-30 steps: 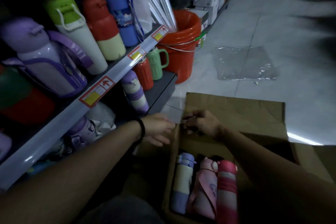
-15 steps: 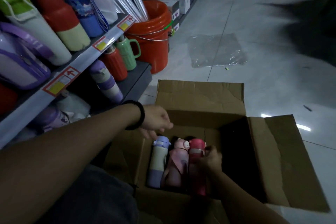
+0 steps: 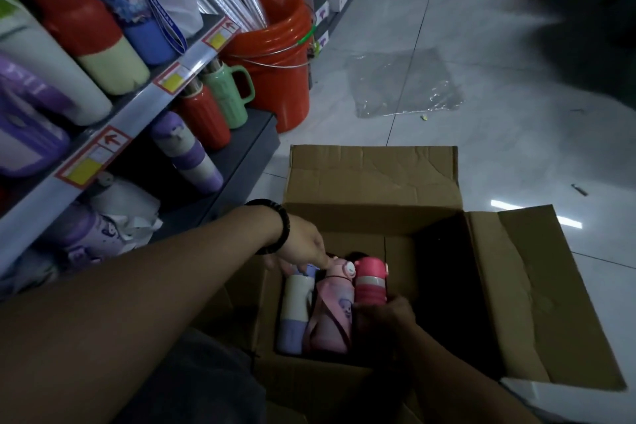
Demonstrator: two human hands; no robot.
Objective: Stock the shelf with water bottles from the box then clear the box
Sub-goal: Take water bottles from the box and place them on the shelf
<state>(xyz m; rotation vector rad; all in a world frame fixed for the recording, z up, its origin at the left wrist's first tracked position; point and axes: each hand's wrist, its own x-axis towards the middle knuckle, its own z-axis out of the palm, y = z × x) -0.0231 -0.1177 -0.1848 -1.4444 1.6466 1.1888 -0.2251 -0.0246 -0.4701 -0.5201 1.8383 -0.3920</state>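
Box [image 3: 375, 179]: open on the floor, flaps spread; landmark for every place below.
Bottles: three, lying side by side against the box's left wall, caps toward its far wall; purple bottle [image 3: 294, 313] outermost, pink bottle [image 3: 332, 310] in the middle, red bottle [image 3: 370, 282] innermost.
Rest of box: dark, seemingly empty.
Right hand [image 3: 385, 315]: inside the box, fingers wrapped round the lower barrel of the red bottle.
Left hand [image 3: 303, 244]: over the box's left wall, fingertips down on the purple and pink caps; grip or mere touch cannot be told.
Shelf [image 3: 137, 107]: left of the box, already bearing bottles and mugs.
Handling (judged): rigid, smooth-walled, probably light if empty; plain barrels apt to slip; ribbed band on the red one good for purchase; strap across the pink one liable to snag its neighbours.
Hold (judged): full wrap at mid-barrel or just under the cap shoulder, not by the lid alone.
Step (judged): lifting the red bottle out; three to shelve, then box removal.
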